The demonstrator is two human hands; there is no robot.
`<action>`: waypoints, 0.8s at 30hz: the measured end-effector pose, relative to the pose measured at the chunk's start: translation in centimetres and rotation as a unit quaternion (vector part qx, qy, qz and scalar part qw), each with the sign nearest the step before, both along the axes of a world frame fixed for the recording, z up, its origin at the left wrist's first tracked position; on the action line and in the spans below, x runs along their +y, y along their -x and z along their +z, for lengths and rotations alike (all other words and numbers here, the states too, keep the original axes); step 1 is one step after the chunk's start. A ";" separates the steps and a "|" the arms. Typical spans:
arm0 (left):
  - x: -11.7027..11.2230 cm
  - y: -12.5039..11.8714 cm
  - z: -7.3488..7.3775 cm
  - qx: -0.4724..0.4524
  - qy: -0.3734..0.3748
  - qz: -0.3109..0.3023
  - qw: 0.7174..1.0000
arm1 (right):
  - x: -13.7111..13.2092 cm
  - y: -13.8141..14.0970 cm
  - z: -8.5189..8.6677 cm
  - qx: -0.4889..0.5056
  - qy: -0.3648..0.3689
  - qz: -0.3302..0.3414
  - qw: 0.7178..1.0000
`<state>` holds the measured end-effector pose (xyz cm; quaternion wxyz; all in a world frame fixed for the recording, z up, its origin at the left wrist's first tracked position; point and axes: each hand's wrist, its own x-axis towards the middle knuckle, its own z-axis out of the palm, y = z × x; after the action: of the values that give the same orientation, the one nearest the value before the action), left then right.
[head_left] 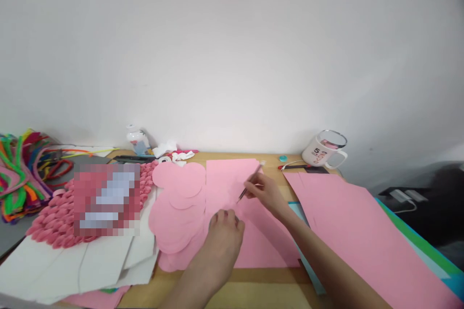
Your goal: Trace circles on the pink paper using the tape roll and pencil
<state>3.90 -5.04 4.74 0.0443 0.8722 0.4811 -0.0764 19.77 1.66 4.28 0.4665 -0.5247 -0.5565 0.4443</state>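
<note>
A sheet of pink paper [232,178] lies on the wooden table in front of me. In my right hand [266,193] is a slim dark pencil [243,194], pinched near its lower end, with its tip at the paper. My left hand [226,231] rests on the same sheet, fingers curled down over a round-edged thing that they mostly hide. Just to its left lies an overlapping pile of rounded pink paper cut-outs [177,222].
More pink sheets [348,222] lie at the right, over green and blue ones. A white mug [322,149] and a white bottle [138,140] stand against the wall. At the left are white paper [105,260], a pink braided piece [47,224] and colourful pipe cleaners [25,169].
</note>
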 end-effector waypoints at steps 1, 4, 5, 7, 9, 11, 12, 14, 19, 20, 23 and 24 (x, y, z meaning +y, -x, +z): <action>0.0 0.5 0.0 -0.009 0.004 -0.012 1.000 | -0.5 -0.9 0.2 0.011 -0.017 -0.064 0.998; -0.2 2.1 0.5 -0.033 0.046 -0.044 0.997 | -2.1 -3.7 0.2 -0.030 -0.060 -0.203 0.977; -0.3 2.6 0.8 -0.056 0.049 -0.052 0.996 | -2.6 -4.4 -0.1 -0.069 -0.071 -0.215 0.972; -0.7 3.3 1.3 -0.097 0.055 -0.049 0.993 | -3.3 -5.2 -1.0 -0.192 -0.071 -0.200 0.958; -1.0 3.5 1.4 -0.126 0.057 -0.038 0.990 | -4.0 -5.2 -2.1 -0.335 -0.061 -0.165 0.926; -1.2 3.4 1.3 -0.144 0.054 -0.019 0.988 | -4.5 -4.5 -3.0 -0.435 -0.062 -0.134 0.888; -1.4 3.3 1.2 -0.153 0.051 -0.008 0.987 | -4.8 -4.1 -3.3 -0.463 -0.065 -0.120 0.876; -1.6 3.2 0.9 -0.171 0.044 0.010 0.984 | -5.2 -3.2 -3.7 -0.493 -0.067 -0.105 0.861; -2.1 3.6 0.1 -0.225 0.024 0.004 0.974 | -5.7 -2.2 -3.4 -0.508 -0.050 -0.107 0.853; -2.1 3.8 0.0 -0.232 0.018 0.000 0.973 | -5.7 -2.2 -3.3 -0.506 -0.052 -0.113 0.854; -2.1 4.1 -0.6 -0.246 0.002 -0.008 0.969 | -5.5 -2.2 -3.3 -0.496 -0.056 -0.143 0.855; -2.1 4.2 -0.7 -0.253 -0.003 -0.010 0.967 | -5.4 -2.2 -3.3 -0.489 -0.056 -0.151 0.857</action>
<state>-0.32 -7.16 3.99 0.1613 0.8680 0.4458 0.1479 21.95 -3.77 1.01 0.2241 -0.7248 -0.6511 0.0222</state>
